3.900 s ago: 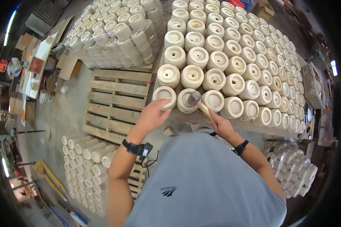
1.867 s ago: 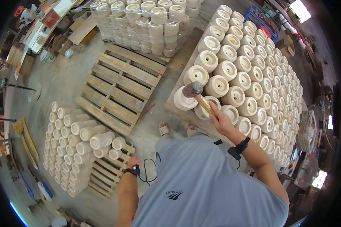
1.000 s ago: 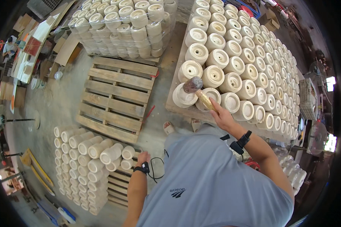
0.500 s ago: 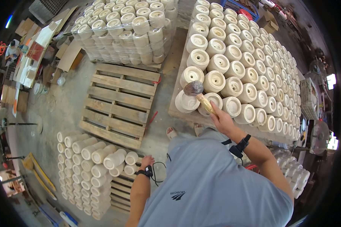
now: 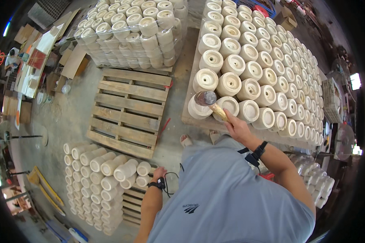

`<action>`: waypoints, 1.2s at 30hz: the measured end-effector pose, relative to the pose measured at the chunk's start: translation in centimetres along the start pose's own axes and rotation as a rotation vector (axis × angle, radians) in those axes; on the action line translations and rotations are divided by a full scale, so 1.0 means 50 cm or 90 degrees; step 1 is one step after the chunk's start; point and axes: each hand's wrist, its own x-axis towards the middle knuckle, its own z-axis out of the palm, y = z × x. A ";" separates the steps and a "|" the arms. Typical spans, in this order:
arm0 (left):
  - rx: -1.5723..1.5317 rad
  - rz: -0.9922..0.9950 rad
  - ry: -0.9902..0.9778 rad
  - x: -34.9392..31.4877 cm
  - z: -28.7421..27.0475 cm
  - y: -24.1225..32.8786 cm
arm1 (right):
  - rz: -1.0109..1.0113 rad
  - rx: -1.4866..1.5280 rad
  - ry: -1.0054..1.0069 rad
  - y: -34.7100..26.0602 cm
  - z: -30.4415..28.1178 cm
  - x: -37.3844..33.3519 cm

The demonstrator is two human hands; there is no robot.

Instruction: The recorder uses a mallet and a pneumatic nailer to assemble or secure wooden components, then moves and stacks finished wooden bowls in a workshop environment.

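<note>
My right hand (image 5: 237, 127) is closed around the pale wooden handle of a hammer (image 5: 207, 98) with a dark, rounded head. The head sits over the near-left corner pot (image 5: 198, 108) of a large block of cream, round ceramic-looking pots (image 5: 251, 91); whether it touches cannot be told. Low on my left, my left hand (image 5: 159, 173) hangs beside a stack of similar pots lying on their sides (image 5: 125, 170). Its fingers show only partly, look loosely apart, and hold nothing visible. A watch-like band with a cable is on each wrist.
A bare wooden pallet (image 5: 127, 111) lies on the floor left of centre. Beyond it stands a film-wrapped pot stack (image 5: 129, 36). More pots (image 5: 314, 178) are at the right. A yellow pallet-jack-like frame (image 5: 46, 188) is at the lower left, and a person (image 5: 13, 58) is far left.
The hammer's head has dropped slightly, and its handle has turned flatter over the corner pot. My left hand stays beside the stack. The whole view has shifted a little.
</note>
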 end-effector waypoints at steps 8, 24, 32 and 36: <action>-0.141 -0.080 0.029 -0.055 0.019 0.066 | 0.075 -0.008 -0.095 0.027 -0.003 -0.003; 0.051 0.000 -0.072 -0.052 -0.016 0.091 | 0.086 -0.079 -0.104 -0.009 -0.024 -0.005; 0.456 0.254 -0.203 0.010 -0.035 0.041 | 0.022 -0.013 -0.026 0.000 -0.017 -0.020; -0.150 -0.032 -0.167 0.015 -0.021 0.027 | 0.096 -0.081 -0.114 -0.005 -0.014 -0.025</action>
